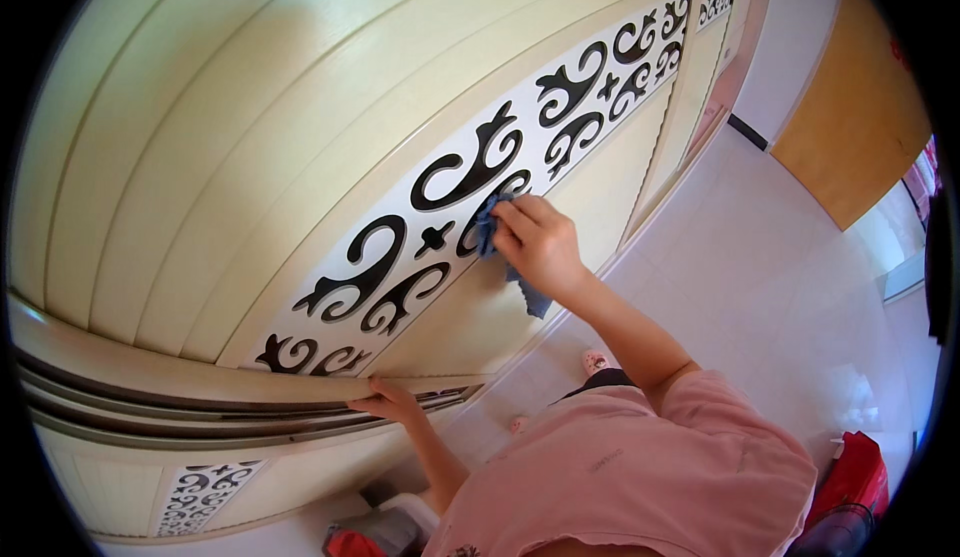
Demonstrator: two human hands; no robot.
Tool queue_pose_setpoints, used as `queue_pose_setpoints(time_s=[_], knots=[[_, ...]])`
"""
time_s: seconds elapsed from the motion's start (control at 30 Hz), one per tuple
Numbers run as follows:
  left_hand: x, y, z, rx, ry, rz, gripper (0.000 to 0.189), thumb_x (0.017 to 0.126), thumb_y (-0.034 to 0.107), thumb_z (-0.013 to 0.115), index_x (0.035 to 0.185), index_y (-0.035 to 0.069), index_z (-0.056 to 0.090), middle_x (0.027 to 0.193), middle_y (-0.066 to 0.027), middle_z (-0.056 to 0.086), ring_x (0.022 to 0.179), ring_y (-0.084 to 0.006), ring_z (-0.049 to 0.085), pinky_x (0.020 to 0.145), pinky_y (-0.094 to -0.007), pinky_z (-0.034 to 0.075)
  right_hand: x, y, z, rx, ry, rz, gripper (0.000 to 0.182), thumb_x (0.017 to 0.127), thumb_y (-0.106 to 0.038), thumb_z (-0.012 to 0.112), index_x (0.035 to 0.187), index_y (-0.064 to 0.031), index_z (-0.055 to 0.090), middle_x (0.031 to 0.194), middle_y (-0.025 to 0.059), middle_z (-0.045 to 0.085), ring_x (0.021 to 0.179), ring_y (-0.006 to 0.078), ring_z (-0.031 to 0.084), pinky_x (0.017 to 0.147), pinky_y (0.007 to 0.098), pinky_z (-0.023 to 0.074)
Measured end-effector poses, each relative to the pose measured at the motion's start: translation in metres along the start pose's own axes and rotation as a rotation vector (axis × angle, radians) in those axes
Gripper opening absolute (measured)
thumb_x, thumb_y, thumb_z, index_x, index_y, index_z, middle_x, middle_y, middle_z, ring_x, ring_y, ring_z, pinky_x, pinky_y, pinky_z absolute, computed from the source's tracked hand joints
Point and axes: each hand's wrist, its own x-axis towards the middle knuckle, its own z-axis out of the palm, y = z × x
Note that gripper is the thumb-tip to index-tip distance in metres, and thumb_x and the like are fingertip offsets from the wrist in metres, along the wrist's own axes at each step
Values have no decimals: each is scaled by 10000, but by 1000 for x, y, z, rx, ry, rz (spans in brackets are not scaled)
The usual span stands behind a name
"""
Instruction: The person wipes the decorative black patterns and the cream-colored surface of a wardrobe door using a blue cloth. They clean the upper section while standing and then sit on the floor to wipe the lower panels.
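Observation:
My right hand (pixel 541 246) pinches a crumpled blue cloth (pixel 487 228) against a white panel with black scroll-shaped openings (pixel 480 163). A loose end of the cloth hangs below my fingers. This panel runs across a cream sliding door (pixel 247 159) with long grooves. My left hand (pixel 390 401) grips the edge of the door (pixel 300 390), its thumb lying near the lower end of the scroll panel. Some of the left fingers are hidden behind that edge.
Beside the door edge run several parallel tracks or door edges (pixel 187 418). Another scroll panel (pixel 206 497) is at lower left. Pale floor tiles (pixel 720 279) extend right to a wooden board or door (pixel 847 107). Red items (pixel 847 474) lie at lower right; a grey-and-red bundle (pixel 375 534) is at the bottom.

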Motion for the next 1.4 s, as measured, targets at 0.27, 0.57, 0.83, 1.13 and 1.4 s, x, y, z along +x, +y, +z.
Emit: queue_pose_setpoints(time_s=[0.27,0.57,0.83,1.13,1.4], knots=[[0,3,8,32,25,18,453,881,256,456,1152,-57,271,1004,-202,464,801,-217,514,689,-262,432,-21,22,-6,-60,21,233,176,629,-19,612,802,-51,625,707,63,559,621,225,565,523,314,471],[-1,15,8,-3,-4,-5,507,874,260,467,1189,-61,233,1027,-203,443,811,-209,488,681,-266,432,3,4,0,97,100,84,221,610,5,629,825,-43,609,713,62,546,618,228,547,529,311,468],[2,7,5,4,29,-11,520,838,257,515,1134,-77,248,1040,-240,436,867,-253,505,735,-314,454,-5,4,-17,-3,-73,201,191,644,1,612,833,-21,615,701,71,549,612,213,550,511,291,451],[0,12,10,-8,43,-14,615,849,294,489,1218,-89,181,1131,-257,378,961,-280,479,792,-342,442,5,-28,12,212,156,369,136,724,-14,570,858,6,582,680,115,536,534,229,517,483,299,421],[-3,-2,10,36,64,12,520,884,214,431,1227,-71,164,1041,-218,435,841,-221,497,696,-261,427,-16,-44,17,190,-90,226,161,675,-34,594,834,-30,577,681,83,510,566,229,527,469,320,435]])
